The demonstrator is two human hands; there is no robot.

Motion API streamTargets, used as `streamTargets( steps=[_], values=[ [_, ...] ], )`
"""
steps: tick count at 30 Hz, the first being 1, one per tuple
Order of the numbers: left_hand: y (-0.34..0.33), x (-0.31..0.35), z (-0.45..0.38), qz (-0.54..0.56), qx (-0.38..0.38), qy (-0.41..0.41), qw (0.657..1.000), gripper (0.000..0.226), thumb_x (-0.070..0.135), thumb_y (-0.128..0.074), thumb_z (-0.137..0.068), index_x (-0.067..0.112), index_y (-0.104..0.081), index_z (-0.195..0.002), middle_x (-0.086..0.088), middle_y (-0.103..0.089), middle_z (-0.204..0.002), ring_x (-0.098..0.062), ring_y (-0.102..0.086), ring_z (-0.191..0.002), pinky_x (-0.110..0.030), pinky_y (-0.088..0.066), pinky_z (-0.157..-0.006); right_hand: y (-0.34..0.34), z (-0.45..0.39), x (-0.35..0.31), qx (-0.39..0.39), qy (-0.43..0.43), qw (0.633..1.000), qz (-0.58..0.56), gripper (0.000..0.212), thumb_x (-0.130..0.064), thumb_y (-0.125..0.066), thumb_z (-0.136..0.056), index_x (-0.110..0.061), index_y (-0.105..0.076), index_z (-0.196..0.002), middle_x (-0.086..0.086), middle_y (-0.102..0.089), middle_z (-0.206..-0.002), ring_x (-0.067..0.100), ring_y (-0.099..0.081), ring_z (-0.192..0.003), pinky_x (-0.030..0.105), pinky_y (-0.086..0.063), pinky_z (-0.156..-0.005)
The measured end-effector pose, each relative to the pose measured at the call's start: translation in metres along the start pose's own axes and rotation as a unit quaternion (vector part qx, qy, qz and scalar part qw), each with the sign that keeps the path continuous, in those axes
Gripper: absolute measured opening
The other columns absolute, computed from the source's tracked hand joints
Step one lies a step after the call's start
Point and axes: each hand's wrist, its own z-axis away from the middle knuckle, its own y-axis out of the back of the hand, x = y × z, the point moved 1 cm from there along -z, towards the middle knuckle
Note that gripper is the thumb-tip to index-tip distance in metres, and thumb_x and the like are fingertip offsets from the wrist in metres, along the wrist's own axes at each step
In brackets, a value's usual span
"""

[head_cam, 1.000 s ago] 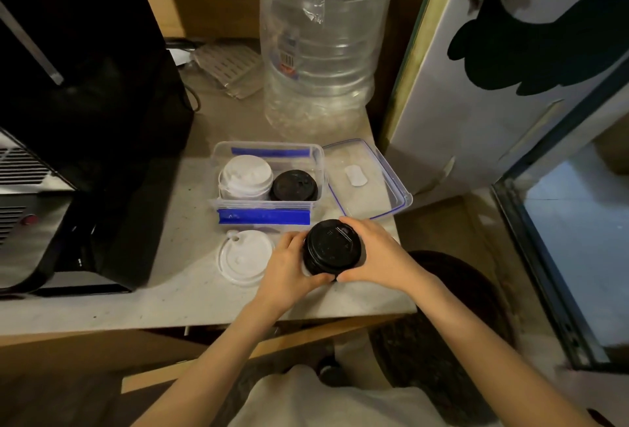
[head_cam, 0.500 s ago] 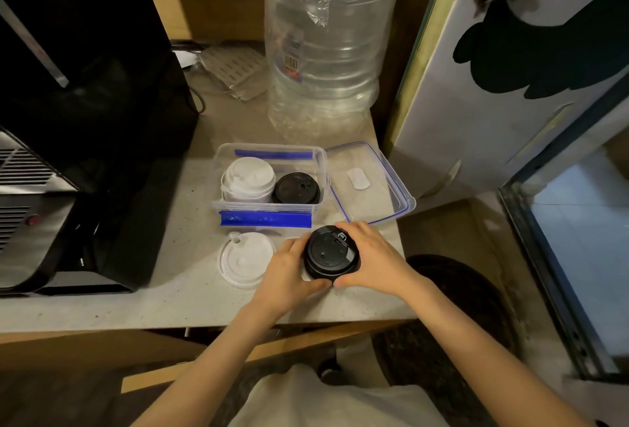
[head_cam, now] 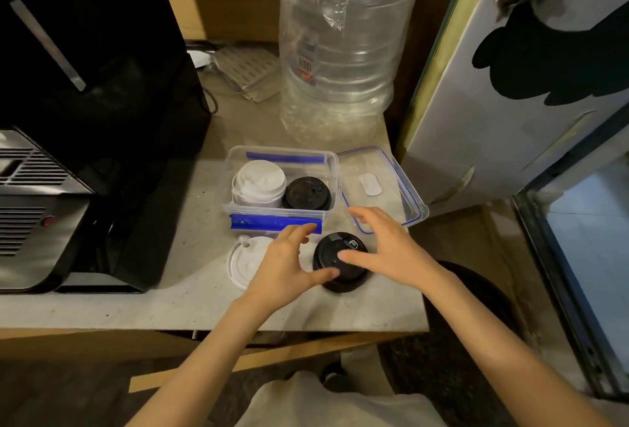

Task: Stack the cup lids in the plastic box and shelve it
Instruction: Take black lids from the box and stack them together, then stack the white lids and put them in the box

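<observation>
A clear plastic box [head_cam: 335,167] with blue clips stands on the counter, holding a white lid stack [head_cam: 260,181] on the left and black lids [head_cam: 307,192] on the right. In front of it a stack of black lids [head_cam: 340,265] rests on the counter. My left hand [head_cam: 287,266] and my right hand [head_cam: 388,249] hover on either side of that stack with fingers spread, the thumbs over its top, holding nothing. A single white lid [head_cam: 243,261] lies flat to the left, partly under my left hand.
The box's clear cover [head_cam: 384,185] lies open to the right of the box. A large water bottle [head_cam: 343,45] stands behind. A black coffee machine [head_cam: 85,113] fills the left side. A white cabinet door [head_cam: 510,86] stands at the right. The counter edge [head_cam: 238,324] runs near me.
Both hands gripped the black lid stack before; now they have let go and spread apart, and the stack sits on the counter.
</observation>
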Motion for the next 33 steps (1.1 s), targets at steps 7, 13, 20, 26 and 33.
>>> streamTargets(
  steps=[7, 13, 20, 26, 33],
  values=[
    [0.063, -0.009, -0.028, -0.035, 0.159, 0.024, 0.986, 0.042, 0.029, -0.066, -0.081, 0.016, -0.055, -0.119, -0.005, -0.058, -0.123, -0.014, -0.054, -0.104, -0.029, -0.046, -0.089, -0.001, -0.056, -0.035, 0.058, 0.047, 0.997, -0.037, 0.054, -0.025, -0.064, -0.084, -0.020, -0.042, -0.133, 0.001, -0.050, -0.134, 0.013, -0.047, -0.122, 0.024, -0.038, -0.096],
    [0.084, -0.045, -0.058, -0.159, 0.174, 0.102, 0.966, 0.050, 0.033, -0.068, -0.078, 0.020, -0.050, -0.123, -0.005, -0.053, -0.132, -0.022, -0.045, -0.124, -0.038, -0.037, -0.102, -0.018, -0.112, -0.052, 0.021, 0.029, 0.998, -0.052, 0.064, -0.020, -0.069, -0.080, -0.013, -0.039, -0.135, 0.009, -0.050, -0.138, 0.023, -0.047, -0.125, 0.037, -0.043, -0.102],
    [0.086, -0.054, -0.083, -0.163, 0.093, 0.087, 0.978, 0.067, 0.035, -0.070, -0.074, 0.018, -0.040, -0.132, -0.005, -0.042, -0.141, -0.022, -0.036, -0.130, -0.042, -0.035, -0.106, -0.037, -0.149, -0.062, -0.028, 0.001, 1.000, -0.002, 0.089, -0.023, -0.076, -0.072, -0.006, -0.024, -0.142, 0.015, -0.035, -0.147, 0.030, -0.035, -0.134, 0.041, -0.035, -0.106],
    [0.088, -0.056, -0.094, -0.170, 0.033, 0.096, 0.980, 0.063, 0.031, -0.066, -0.079, 0.017, -0.038, -0.134, -0.005, -0.045, -0.141, -0.022, -0.045, -0.126, -0.038, -0.038, -0.102, -0.038, -0.162, -0.055, -0.049, 0.013, 0.996, 0.072, 0.077, -0.036, -0.078, -0.065, -0.014, -0.042, -0.130, 0.009, -0.055, -0.128, 0.031, -0.040, -0.121, 0.046, -0.042, -0.094],
    [0.088, -0.057, -0.090, -0.178, 0.052, 0.102, 0.977, 0.072, 0.038, -0.073, -0.070, 0.017, -0.040, -0.131, -0.007, -0.050, -0.134, -0.024, -0.051, -0.118, -0.039, -0.045, -0.097, -0.041, -0.162, -0.053, -0.029, 0.041, 0.998, 0.045, 0.072, -0.034, -0.080, -0.063, -0.016, -0.049, -0.126, 0.006, -0.059, -0.124, 0.026, -0.044, -0.114, 0.037, -0.039, -0.090]
  ],
)
